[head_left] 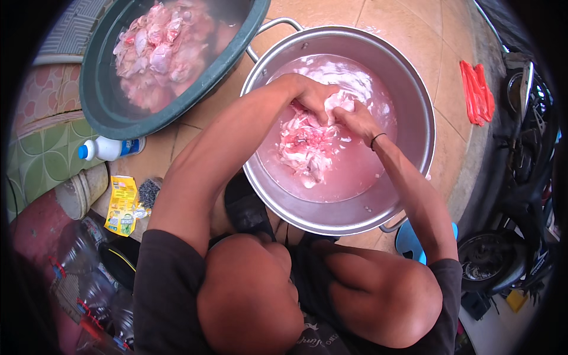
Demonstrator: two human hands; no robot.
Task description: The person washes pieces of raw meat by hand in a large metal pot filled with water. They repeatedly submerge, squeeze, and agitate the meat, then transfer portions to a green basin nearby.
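Observation:
A wide aluminium pot (404, 84) stands on the floor in front of my knees, with cloudy pink water (355, 177) inside. Both my hands are over the water, gripping one piece of pale raw chicken (339, 101). My left hand (313, 98) holds it from the left, fingers pointing down and partly hidden. From the right, my right hand (358, 119) presses its thumb against the piece; a dark band circles that wrist. Just below my left hand, a heap of raw chicken pieces (308, 148) breaks the water's surface.
A green plastic tub (177, 122) with raw chicken in water stands at upper left. Beside it lie a white bottle with a blue cap (111, 148), a yellow packet (122, 204) and a scouring pad (149, 193). A red plastic bag (478, 93) and a motorcycle (510, 213) are at right.

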